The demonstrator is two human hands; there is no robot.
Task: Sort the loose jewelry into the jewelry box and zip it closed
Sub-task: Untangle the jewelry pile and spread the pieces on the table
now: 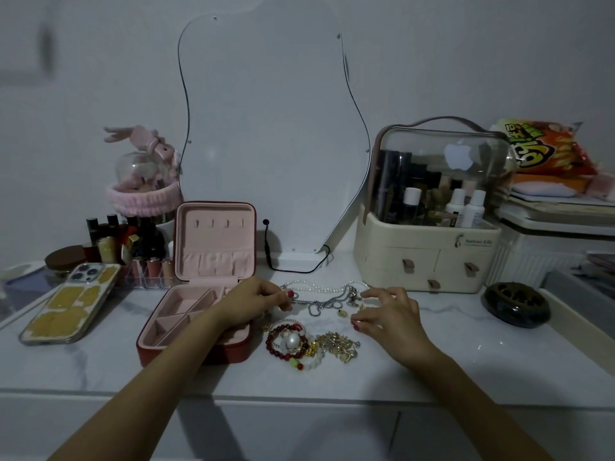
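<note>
A red jewelry box [196, 331] with pink lining stands open on the white marble tabletop, lid upright. To its right lies loose jewelry: a pearl necklace [324, 288], a silver chain [327, 302], red bead bracelets [287, 339] with a large pearl, and a heap of gold pieces [339, 347]. My left hand [258, 299] reaches over the box's right corner and pinches the silver chain's left end. My right hand [387, 316] hovers by the chain's right side, fingers curled, thumb and finger pinching something small I cannot make out.
A phone [71, 302] lies left of the box, with cosmetics bottles [133, 247] behind. A curvy mirror [273, 134] stands at the back. A cream cosmetics organizer [429, 247] sits right, a dark round object [515, 304] beside it. The table's front edge [299, 399] is near.
</note>
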